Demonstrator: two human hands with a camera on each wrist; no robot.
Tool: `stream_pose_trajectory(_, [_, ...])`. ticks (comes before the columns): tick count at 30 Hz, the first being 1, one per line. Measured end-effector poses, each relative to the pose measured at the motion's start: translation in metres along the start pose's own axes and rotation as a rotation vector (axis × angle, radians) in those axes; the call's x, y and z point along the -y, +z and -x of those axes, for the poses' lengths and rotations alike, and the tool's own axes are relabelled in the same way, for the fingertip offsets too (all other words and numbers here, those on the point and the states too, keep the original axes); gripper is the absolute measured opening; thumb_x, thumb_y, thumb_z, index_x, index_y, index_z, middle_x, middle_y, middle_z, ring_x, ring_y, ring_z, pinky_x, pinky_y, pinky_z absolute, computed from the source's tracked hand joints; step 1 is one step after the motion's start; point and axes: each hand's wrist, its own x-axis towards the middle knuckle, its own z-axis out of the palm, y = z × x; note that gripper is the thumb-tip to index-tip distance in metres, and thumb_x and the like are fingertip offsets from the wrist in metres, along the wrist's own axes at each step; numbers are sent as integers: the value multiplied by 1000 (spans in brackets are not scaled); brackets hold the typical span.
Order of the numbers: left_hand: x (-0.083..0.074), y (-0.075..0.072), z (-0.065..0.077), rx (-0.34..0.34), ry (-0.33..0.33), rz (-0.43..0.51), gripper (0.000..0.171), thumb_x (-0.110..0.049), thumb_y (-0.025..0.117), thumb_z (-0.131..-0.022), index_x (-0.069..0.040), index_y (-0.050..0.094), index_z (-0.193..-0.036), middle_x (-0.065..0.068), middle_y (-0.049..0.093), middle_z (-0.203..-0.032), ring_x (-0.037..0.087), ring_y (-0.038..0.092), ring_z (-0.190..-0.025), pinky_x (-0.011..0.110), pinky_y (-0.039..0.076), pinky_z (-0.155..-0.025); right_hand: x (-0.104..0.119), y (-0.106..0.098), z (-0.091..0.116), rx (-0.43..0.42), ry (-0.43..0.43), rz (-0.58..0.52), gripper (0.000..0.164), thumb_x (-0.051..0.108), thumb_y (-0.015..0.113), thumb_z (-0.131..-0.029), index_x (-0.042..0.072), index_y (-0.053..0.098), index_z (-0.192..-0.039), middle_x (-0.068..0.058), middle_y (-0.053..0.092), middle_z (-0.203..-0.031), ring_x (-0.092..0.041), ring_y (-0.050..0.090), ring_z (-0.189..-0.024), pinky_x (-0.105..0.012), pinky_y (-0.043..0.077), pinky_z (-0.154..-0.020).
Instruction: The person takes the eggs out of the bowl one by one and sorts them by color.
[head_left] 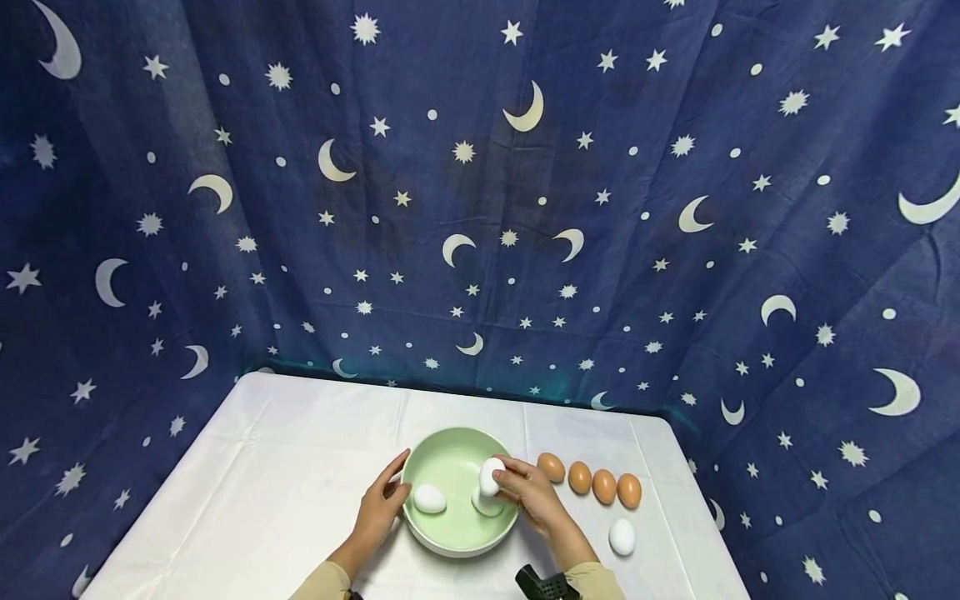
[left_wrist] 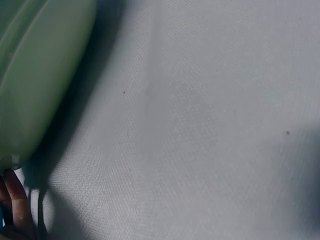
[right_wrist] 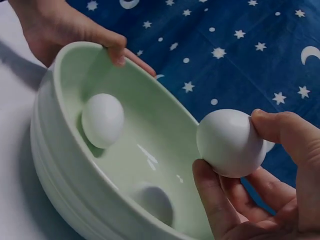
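A light green bowl (head_left: 459, 543) stands on the table, with my left hand (head_left: 378, 508) holding its left side. The thumb bends over the rim while the fingers lie along the outer wall. Over the right part of the bowl, my right hand (head_left: 534, 493) pinches a white egg (right_wrist: 231, 143) between thumb and fingertips. Inside the bowl lies one white egg (right_wrist: 103, 121) toward the left. A shaded, rounded shape (right_wrist: 154, 204), like another egg, shows beneath the held one. In the left wrist view, only the bowl's outer side and a few fingers (left_wrist: 19, 205) appear.
Several brown eggs (head_left: 603, 486) stand in a row to the right of the bowl. Nearer me on that side lies a white egg (head_left: 622, 537). A white cloth (head_left: 247, 483) covers the table, and a dark blue curtain (head_left: 420, 250) with moons and stars surrounds it.
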Motion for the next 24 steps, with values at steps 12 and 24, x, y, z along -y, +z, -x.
stream_pose_trajectory(12, [-3,2,-1,-4,-21,-1,54,-12,57,-97,-19,45,-149,18,44,-150,38,54,-125,21,53,-77,8,-33,16,-30,14,-5,58,16,61,-96,-16,40,-140,-12,62,-124,-12,67,-97,-27,56,-85])
stream_pose_trajectory(24, [5,3,0,-6,2,5,54,-17,58,-97,-24,45,-149,14,45,-149,35,53,-127,22,53,-83,-9,-72,34,-144,38,56,62,18,60,-97,-17,36,-142,-18,59,-128,-13,67,-100,-28,56,-86])
